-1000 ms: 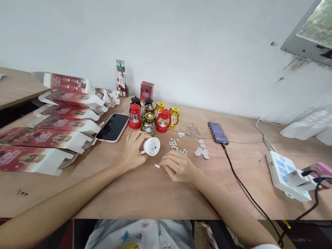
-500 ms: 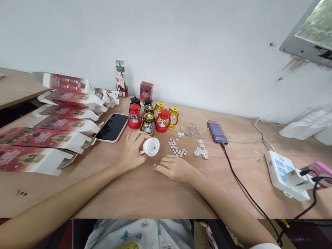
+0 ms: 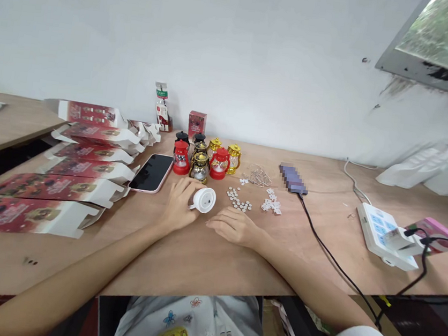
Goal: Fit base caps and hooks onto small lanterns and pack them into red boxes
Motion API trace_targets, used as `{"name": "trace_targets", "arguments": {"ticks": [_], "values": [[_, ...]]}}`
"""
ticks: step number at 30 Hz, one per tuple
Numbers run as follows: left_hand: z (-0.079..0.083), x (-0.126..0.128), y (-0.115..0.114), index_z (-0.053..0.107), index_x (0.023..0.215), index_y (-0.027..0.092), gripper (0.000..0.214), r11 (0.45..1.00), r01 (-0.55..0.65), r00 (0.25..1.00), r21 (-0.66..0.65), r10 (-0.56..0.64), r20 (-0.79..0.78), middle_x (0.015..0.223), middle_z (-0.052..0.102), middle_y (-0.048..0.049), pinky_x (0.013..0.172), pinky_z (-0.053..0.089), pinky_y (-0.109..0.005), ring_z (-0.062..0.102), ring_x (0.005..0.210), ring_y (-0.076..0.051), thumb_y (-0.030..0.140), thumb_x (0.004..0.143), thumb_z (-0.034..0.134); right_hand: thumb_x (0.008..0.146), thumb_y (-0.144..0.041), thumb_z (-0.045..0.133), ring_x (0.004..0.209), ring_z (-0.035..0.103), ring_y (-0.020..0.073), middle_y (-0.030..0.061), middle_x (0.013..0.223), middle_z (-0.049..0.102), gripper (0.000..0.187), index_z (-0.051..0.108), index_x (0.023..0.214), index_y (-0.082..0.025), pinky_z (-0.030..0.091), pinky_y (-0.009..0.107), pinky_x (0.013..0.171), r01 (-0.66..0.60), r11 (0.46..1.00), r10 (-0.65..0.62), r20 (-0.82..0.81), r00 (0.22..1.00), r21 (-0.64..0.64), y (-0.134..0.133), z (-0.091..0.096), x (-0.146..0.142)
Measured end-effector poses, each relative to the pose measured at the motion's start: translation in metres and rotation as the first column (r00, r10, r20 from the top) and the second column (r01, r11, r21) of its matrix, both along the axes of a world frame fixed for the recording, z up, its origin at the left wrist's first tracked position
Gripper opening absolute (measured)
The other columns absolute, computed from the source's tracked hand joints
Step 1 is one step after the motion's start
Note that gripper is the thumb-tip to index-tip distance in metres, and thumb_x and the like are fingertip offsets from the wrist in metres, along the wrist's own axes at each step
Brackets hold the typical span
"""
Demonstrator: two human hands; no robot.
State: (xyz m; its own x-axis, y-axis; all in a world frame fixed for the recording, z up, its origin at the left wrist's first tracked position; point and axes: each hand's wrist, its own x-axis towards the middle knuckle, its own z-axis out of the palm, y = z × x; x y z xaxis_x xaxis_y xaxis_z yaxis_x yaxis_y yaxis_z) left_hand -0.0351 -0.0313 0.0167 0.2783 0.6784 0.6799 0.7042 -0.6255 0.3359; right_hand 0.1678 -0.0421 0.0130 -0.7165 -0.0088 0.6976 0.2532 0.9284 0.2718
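Observation:
My left hand (image 3: pixel 180 206) is closed around a small white lantern (image 3: pixel 204 200), tipped so that its round base faces me. A dark opening or mark shows in the base, and part of the handle sticks out at the lower left. My right hand (image 3: pixel 235 226) rests on the table just right of the lantern, apart from it. Its fingers are drawn together towards the thumb; whatever is between the tips is too small to make out. Beyond it lie several round button cells or discs (image 3: pixel 244 206). Red (image 3: pixel 219 164), black, bronze and gold mini lanterns (image 3: pixel 233 159) stand behind my left hand.
Left, flattened red printed boxes (image 3: pixel 60 187) overlap beside a phone (image 3: pixel 151 173). A bottle (image 3: pixel 163 108) and small red box (image 3: pixel 197 125) stand by the wall. Rightward are thin wires (image 3: pixel 261 176), white pieces (image 3: pixel 271 202), a cabled dark device (image 3: pixel 293 179) and a power strip (image 3: pixel 386 237).
Both hands stay nearly in place. The lantern's base has turned very slightly, and the right fingertips have shifted a little. Nothing else on the table has moved.

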Motion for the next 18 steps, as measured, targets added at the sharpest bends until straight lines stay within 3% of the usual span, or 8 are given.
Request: {"name": "trace_targets", "arguments": {"ticks": [4, 6, 10, 18], "values": [[0.0022, 0.0013, -0.0019, 0.055, 0.099, 0.02, 0.034, 0.988, 0.15, 0.988, 0.037, -0.151, 0.034, 0.103, 0.062, -0.0056, 0.084, 0.041, -0.036, 0.057, 0.099, -0.022, 0.01, 0.067, 0.057, 0.086, -0.009, 0.056, 0.076, 0.062, 0.0117, 0.0035, 0.084, 0.069, 0.017, 0.052, 0.1, -0.017, 0.051, 0.027, 0.069, -0.045, 0.999, 0.045, -0.277, 0.96, 0.007, -0.0031, 0.0006, -0.0009], [0.0029, 0.0023, -0.0033, 0.054, 0.101, 0.021, 0.035, 0.976, 0.211, 0.976, 0.06, -0.213, 0.034, 0.105, 0.062, -0.0056, 0.085, 0.042, -0.035, 0.057, 0.1, -0.021, 0.008, 0.068, 0.058, 0.084, -0.007, 0.057, 0.073, 0.062, 0.0117, 0.0031, 0.081, 0.069, 0.021, 0.05, 0.101, -0.018, 0.051, 0.027, 0.067, -0.009, 0.999, 0.019, -0.324, 0.946, 0.033, -0.0043, 0.0007, -0.0015], [0.0032, 0.0032, -0.005, 0.054, 0.102, 0.022, 0.036, 0.966, 0.243, 0.97, 0.089, -0.244, -0.002, 0.107, 0.062, -0.0059, 0.086, 0.042, -0.035, 0.057, 0.102, -0.02, 0.008, 0.069, 0.057, 0.084, -0.007, 0.057, 0.07, 0.062, 0.0125, 0.003, 0.08, 0.069, 0.021, 0.05, 0.1, -0.018, 0.048, 0.027, 0.063, 0.066, 0.994, -0.04, -0.282, 0.958, 0.083, -0.0072, 0.0027, -0.0031], [0.0017, 0.0018, -0.0041, 0.055, 0.102, 0.023, 0.032, 0.983, 0.172, 0.984, 0.06, -0.169, -0.052, 0.108, 0.062, -0.006, 0.085, 0.04, -0.037, 0.056, 0.101, -0.021, 0.014, 0.072, 0.057, 0.086, -0.008, 0.054, 0.071, 0.06, 0.0136, 0.0037, 0.083, 0.069, 0.021, 0.05, 0.103, -0.019, 0.044, 0.029, 0.065, 0.148, 0.984, -0.124, -0.216, 0.968, 0.095, -0.0084, 0.0, -0.0017]]}}
